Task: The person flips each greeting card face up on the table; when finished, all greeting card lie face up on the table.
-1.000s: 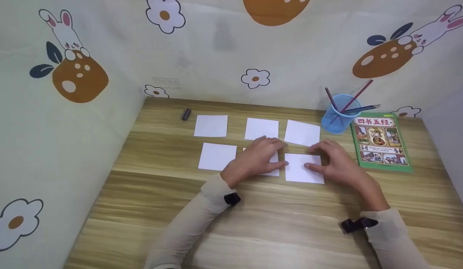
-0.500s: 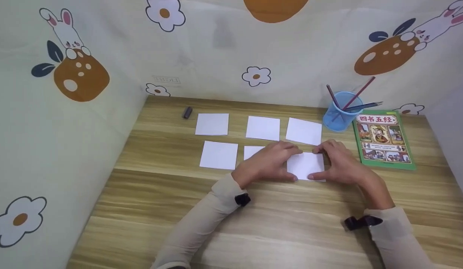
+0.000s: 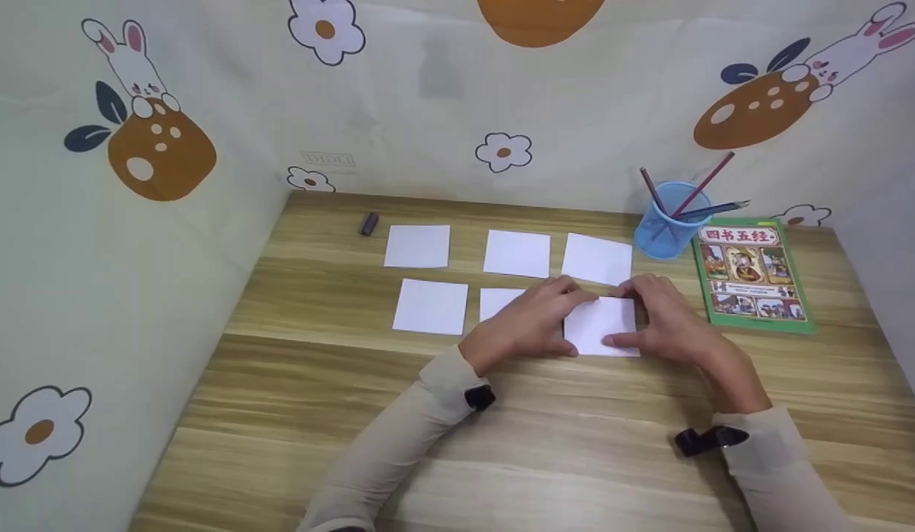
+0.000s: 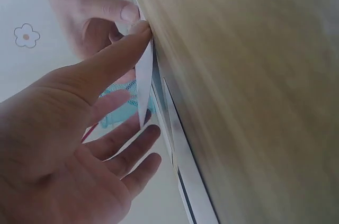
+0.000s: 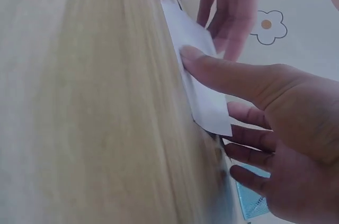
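Note:
A blank white card (image 3: 601, 332), front right of two rows of similar cards, lies between both hands. My left hand (image 3: 523, 323) holds its left side, thumb at the near corner and fingers at the far edge. On the other side my right hand (image 3: 670, 325) grips it, thumb (image 5: 204, 65) on the face and fingers by the right edge. From the left wrist, this card (image 4: 144, 78) appears slanted away from the flat cards (image 4: 185, 171). Under my left hand, another white card (image 3: 498, 301) is mostly hidden.
More white cards (image 3: 430, 307) lie to the left and behind. At the back right stand a blue pencil cup (image 3: 658, 235) and a green-bordered book (image 3: 756, 277). A small dark block (image 3: 368, 224) sits at the back left. Patterned cloth (image 3: 398, 96) encloses the wooden table (image 3: 501, 458).
My left hand has moved right, from over the neighbouring card to the front right card's left edge. My right hand stays at its right side, thumb shifted slightly toward the near edge.

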The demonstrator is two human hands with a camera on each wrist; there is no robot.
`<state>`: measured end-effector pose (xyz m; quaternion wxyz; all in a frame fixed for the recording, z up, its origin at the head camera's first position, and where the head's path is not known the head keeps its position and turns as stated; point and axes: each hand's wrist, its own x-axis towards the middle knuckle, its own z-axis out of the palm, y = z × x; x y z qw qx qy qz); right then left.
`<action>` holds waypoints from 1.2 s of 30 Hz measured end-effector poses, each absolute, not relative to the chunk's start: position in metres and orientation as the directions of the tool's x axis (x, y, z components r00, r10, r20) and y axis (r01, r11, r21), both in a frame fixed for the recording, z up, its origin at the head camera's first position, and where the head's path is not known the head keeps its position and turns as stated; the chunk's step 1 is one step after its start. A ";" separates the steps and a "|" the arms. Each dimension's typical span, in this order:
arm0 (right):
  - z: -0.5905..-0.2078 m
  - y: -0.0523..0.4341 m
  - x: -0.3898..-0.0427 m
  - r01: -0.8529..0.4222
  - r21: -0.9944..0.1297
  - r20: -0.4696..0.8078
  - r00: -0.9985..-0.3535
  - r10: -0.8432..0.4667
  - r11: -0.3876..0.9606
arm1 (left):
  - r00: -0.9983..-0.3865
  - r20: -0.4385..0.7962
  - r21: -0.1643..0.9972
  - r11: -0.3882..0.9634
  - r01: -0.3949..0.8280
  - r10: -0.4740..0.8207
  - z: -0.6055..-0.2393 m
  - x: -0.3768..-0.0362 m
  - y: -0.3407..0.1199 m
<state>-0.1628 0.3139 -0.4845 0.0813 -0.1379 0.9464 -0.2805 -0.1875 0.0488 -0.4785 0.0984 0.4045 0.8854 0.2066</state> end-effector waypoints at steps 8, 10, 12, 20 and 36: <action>-0.486 0.311 -0.166 -0.254 -0.548 0.106 -0.966 -0.234 0.797 | -0.610 0.206 0.538 0.432 0.724 0.765 -0.476 -0.190 0.048; -0.486 0.312 -0.167 -0.287 -0.552 0.150 -0.958 -0.245 0.783 | -0.602 0.241 0.599 0.371 0.710 0.762 -0.475 -0.191 0.048; -0.486 0.313 -0.167 -0.315 -0.570 0.183 -0.949 -0.257 0.759 | -0.606 0.255 0.672 0.313 0.672 0.753 -0.474 -0.192 0.049; -0.484 0.310 -0.164 -0.304 -0.794 0.191 -0.947 -0.258 0.527 | -0.646 0.300 0.730 0.267 0.629 0.702 -0.473 -0.196 0.048; -0.482 0.307 -0.163 -0.218 -0.834 0.099 -0.963 -0.251 0.506 | -0.703 0.283 0.723 0.337 0.603 0.652 -0.479 -0.197 0.048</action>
